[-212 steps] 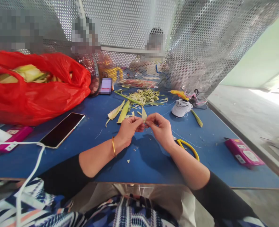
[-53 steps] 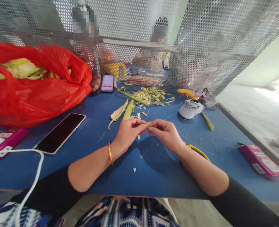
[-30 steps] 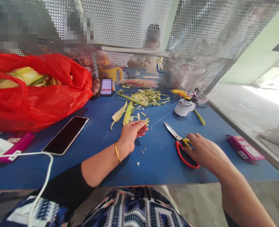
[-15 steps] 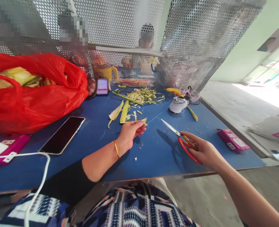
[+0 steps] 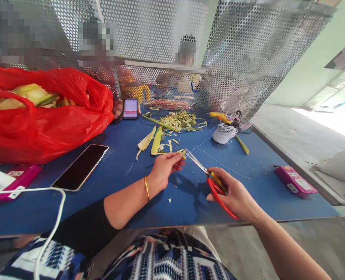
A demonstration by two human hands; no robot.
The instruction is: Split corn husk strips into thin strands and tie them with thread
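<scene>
Between the thumb and fingers of my left hand [image 5: 166, 168] is pinched a small yellow-green piece of plant leaf [image 5: 183, 153], mostly covered by the fingers. My right hand [image 5: 233, 194] grips scissors [image 5: 197, 160] with red and yellow handles. Their blades are slightly apart, with the tips right beside the leaf piece. Just behind my left hand lie a pale green husk strip [image 5: 157, 140] and a dry, curled husk [image 5: 145, 143]. Farther back is a heap of cut leaf bits [image 5: 180, 120]. A spool of white thread [image 5: 224, 133] stands to its right, loose thread trailing over the blue table [image 5: 149, 206].
A red plastic bag [image 5: 73, 128] of husks fills the left side. Near it lie a phone [image 5: 80, 167], a white cable [image 5: 60, 210] and a pink pack [image 5: 26, 177]. Another pink pack [image 5: 295, 181] sits at right. A perforated metal screen [image 5: 152, 35] stands behind, people beyond it.
My right hand has brought the scissors leftward to the leaf piece, and the blades have opened a little. My left hand keeps its pinch. The view has shifted slightly.
</scene>
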